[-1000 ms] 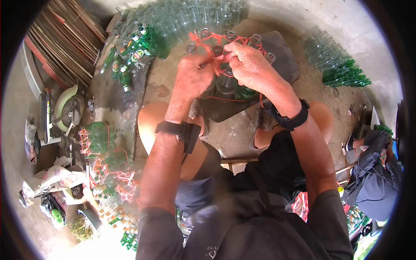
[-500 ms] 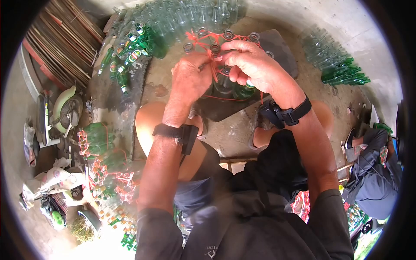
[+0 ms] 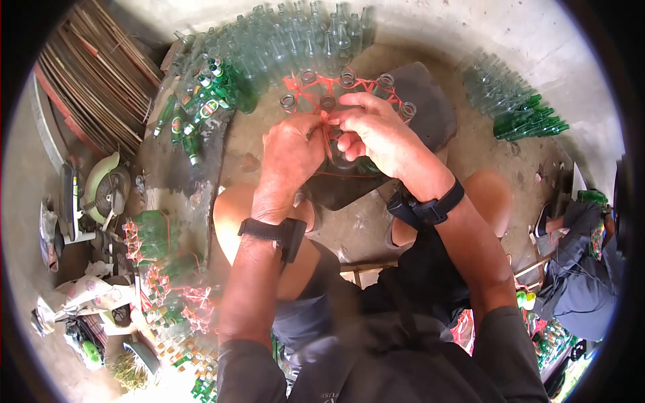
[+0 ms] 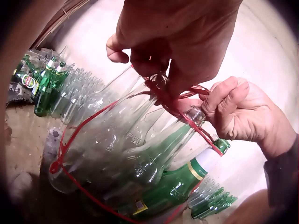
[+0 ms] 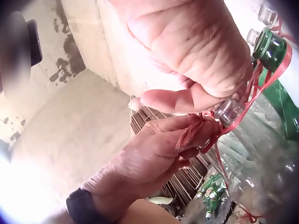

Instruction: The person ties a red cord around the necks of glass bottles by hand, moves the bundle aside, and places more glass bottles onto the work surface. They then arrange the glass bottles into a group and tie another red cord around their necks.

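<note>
A bundle of upright clear glass bottles (image 4: 112,140) with a green bottle (image 4: 180,182) among them stands in front of the person. Red plastic string (image 5: 187,133) loops around the bottle necks and lower round the bodies. In the head view my left hand (image 3: 292,148) pinches the string close to a clear bottle's mouth (image 3: 327,102). Thumb and forefinger of my right hand (image 3: 386,134) pinch the string just beside it, with the other fingers loosely bent. Both hands meet above the near side of the bundle, hiding some necks.
Many clear bottles (image 3: 275,50) stand along the back wall, with green labelled bottles (image 3: 191,127) lying at their left. More bottles (image 3: 514,101) lean at the right wall. String-tied bundles (image 3: 151,235) and a fan (image 3: 107,181) are at left. Another person (image 3: 581,262) sits at right.
My right hand's fingers have loosened from a tighter grip and shifted slightly along the string. My left hand keeps its pinch. The bottles appear lower in the head view as the camera tilts.
</note>
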`<action>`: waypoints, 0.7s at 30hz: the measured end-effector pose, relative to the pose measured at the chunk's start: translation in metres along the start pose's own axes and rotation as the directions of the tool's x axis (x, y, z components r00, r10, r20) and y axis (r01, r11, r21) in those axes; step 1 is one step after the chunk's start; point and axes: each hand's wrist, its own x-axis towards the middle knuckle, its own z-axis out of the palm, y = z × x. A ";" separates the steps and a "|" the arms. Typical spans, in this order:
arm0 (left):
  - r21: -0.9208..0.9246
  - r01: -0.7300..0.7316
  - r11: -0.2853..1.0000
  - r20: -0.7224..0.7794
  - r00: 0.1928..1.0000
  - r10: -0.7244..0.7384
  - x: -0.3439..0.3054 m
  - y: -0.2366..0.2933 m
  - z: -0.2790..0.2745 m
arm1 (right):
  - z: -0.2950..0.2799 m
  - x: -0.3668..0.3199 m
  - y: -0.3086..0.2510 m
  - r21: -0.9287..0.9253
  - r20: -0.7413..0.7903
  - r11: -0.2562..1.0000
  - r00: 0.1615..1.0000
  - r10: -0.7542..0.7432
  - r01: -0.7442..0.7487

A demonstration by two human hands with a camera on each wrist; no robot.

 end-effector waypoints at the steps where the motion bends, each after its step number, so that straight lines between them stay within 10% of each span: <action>1: 0.000 -0.001 1.000 -0.001 1.000 0.001 0.000 0.000 0.000 | 0.000 -0.002 0.002 0.001 -0.023 1.000 1.000 -0.015 0.015; 21: -0.264 -0.004 0.965 -0.022 1.000 -0.002 0.006 -0.017 0.003 | 0.005 -0.015 0.006 -0.505 -0.013 0.840 0.972 -0.236 0.198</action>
